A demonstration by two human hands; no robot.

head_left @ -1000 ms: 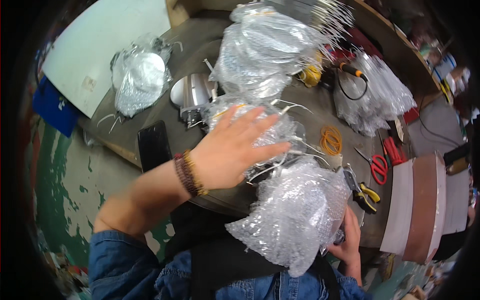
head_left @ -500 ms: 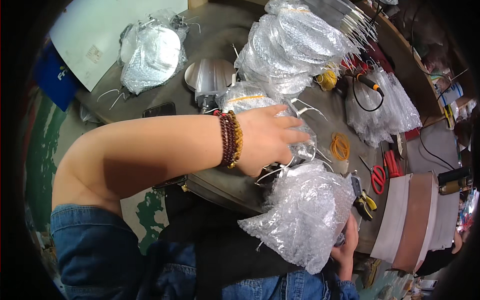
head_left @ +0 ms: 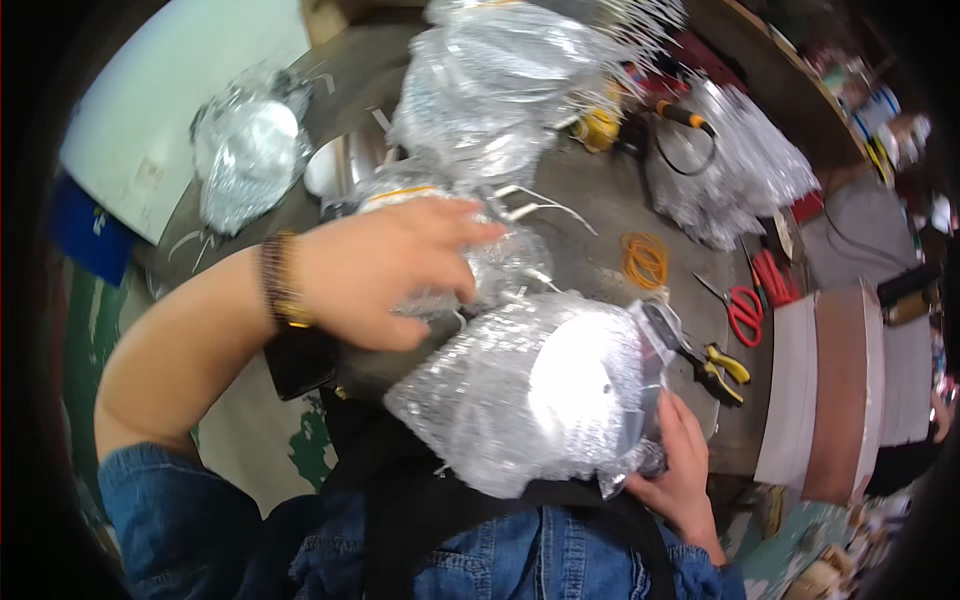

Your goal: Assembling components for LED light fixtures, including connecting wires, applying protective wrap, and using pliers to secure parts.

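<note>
My left hand (head_left: 390,265), slightly blurred, hovers with fingers spread over the near side of a clear bubble-wrapped bundle (head_left: 515,262) bound with a yellow band. Whether a fingertip touches the wrap I cannot tell. At the right, my right hand (head_left: 680,465) grips the edge of a bubble-wrap bag (head_left: 480,400) with a bright round disc inside, held over the table's front edge and my lap. White wires (head_left: 545,203) stick out beside the bundle. A bare shiny metal disc (head_left: 345,165) lies partly hidden behind it.
A large wrapped pile (head_left: 490,95) fills the back, with a separate wrapped disc (head_left: 245,150) at left. To the right are yellow rubber bands (head_left: 645,260), red-handled scissors (head_left: 745,315), yellow-black pliers (head_left: 722,375), more bubble bags (head_left: 735,165) and a cardboard stack (head_left: 825,390).
My left hand has drawn back leftward from the bundle. The bag in my right hand has tilted and shifted left, so its bright disc now shows. The whole view has shifted.
</note>
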